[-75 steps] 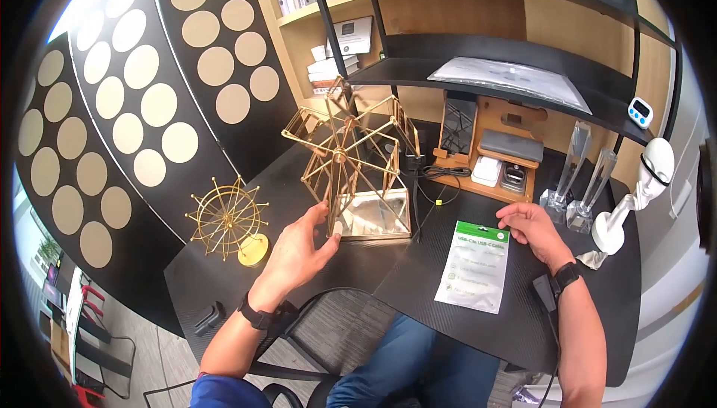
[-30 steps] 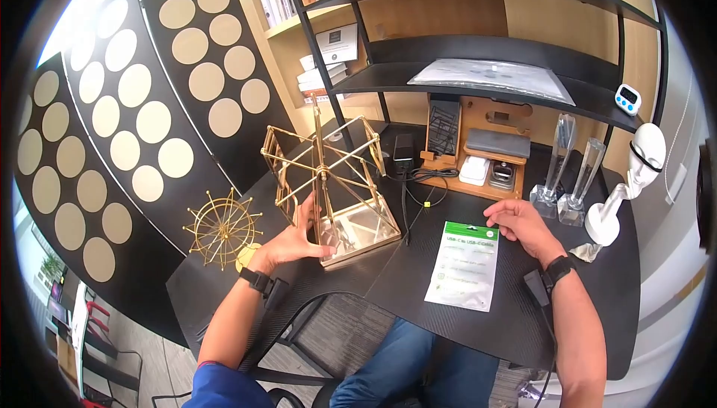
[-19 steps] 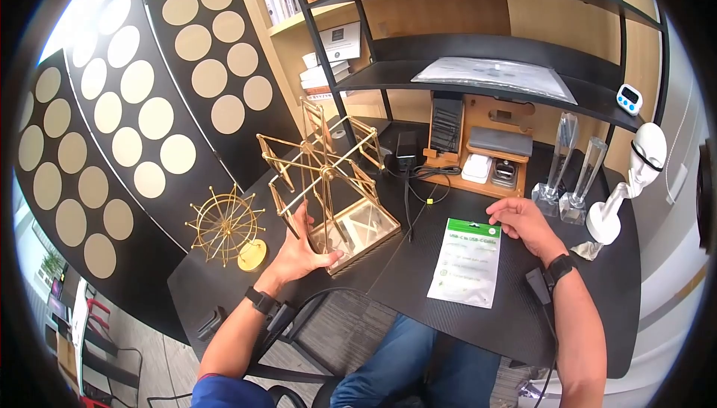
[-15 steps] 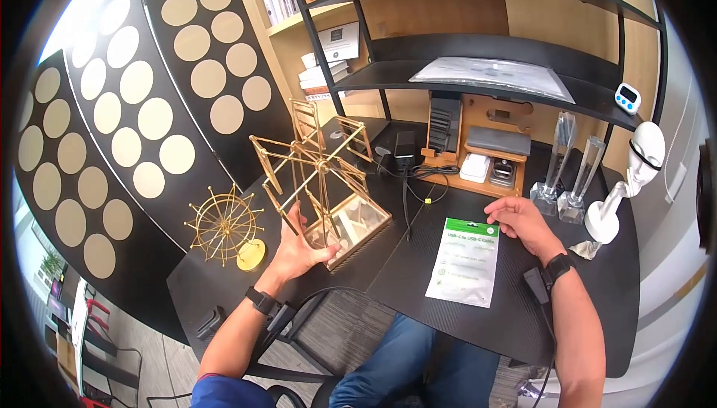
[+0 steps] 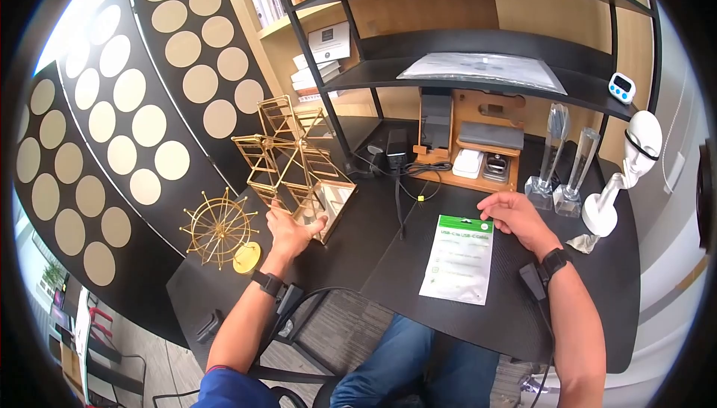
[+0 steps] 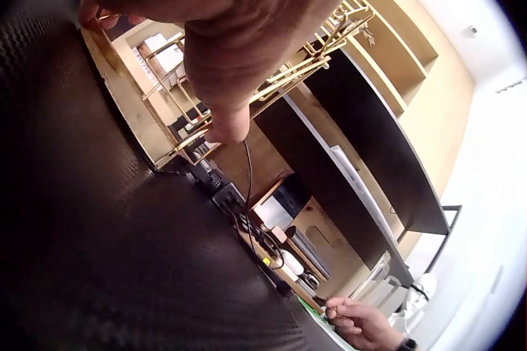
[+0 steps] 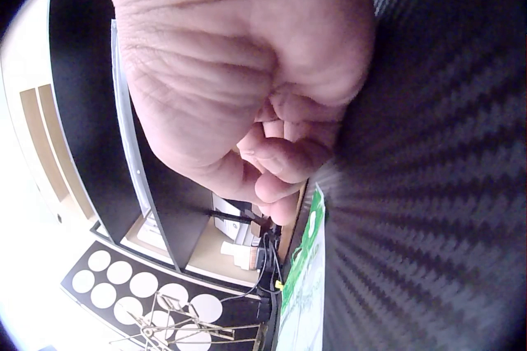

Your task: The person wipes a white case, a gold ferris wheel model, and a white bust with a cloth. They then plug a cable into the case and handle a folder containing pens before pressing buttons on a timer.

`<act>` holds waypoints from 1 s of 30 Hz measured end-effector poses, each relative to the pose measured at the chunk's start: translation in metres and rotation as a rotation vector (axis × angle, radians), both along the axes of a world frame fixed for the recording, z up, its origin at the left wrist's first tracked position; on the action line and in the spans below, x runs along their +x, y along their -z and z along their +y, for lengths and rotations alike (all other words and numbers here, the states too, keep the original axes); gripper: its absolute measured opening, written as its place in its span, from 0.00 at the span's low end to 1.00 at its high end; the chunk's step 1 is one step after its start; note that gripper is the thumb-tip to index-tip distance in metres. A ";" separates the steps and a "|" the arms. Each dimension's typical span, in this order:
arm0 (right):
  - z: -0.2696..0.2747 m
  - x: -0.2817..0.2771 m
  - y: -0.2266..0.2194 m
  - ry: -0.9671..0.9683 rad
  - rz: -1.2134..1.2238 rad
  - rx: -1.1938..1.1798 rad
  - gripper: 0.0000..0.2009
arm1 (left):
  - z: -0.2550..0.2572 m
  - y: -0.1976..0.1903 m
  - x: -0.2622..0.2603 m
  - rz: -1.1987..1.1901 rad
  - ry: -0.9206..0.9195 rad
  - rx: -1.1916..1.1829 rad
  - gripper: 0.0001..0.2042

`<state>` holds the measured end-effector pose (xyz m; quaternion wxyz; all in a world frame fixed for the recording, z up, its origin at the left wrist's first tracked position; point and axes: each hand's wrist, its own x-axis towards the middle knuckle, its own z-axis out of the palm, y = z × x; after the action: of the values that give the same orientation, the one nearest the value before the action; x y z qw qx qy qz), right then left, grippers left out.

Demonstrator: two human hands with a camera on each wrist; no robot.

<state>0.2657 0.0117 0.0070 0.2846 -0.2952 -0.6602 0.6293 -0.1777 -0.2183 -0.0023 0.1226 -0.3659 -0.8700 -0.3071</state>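
Observation:
A large gold Ferris wheel ornament (image 5: pixel 301 142) stands at an angle on the left of the desk, on a rectangular base with a mirror-like top (image 5: pixel 340 203). My left hand (image 5: pixel 290 230) grips the near end of that base, thumb and fingers spread across its edges. In the left wrist view, the thumb (image 6: pixel 229 125) reaches the base's rim beside the gold rods. My right hand (image 5: pixel 515 215) rests on the desk with loosely curled fingers and holds nothing. Just below it lies a white and green USB-C cable pouch (image 5: pixel 457 262).
Left of my left hand stands a smaller gold wheel ornament (image 5: pixel 222 234) on a round foot. A black cable (image 5: pixel 402 203) runs behind the pouch. Farther back are a wooden dock (image 5: pixel 508 178), crystal trophies (image 5: pixel 551 156) and a white head figure (image 5: pixel 641 147) below a black shelf.
My left hand has taken hold of the large Ferris wheel's base, turned it and shifted it left and back. My right hand has stayed beside the pouch. The head view has shifted slightly.

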 end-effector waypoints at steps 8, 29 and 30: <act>0.003 0.000 0.003 -0.011 -0.009 0.007 0.09 | 0.014 -0.011 -0.014 -0.109 -0.152 -0.125 0.74; 0.003 0.000 0.002 -0.008 -0.019 -0.004 0.10 | 0.095 -0.019 -0.053 -0.285 -0.462 -0.015 0.75; 0.004 -0.001 0.003 -0.006 -0.021 -0.005 0.10 | 0.100 -0.021 -0.055 -0.291 -0.471 -0.023 0.75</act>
<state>0.2650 0.0155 0.0042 0.2750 -0.3003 -0.6624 0.6289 -0.2328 -0.1187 0.0188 0.0602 -0.1072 -0.9429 -0.3097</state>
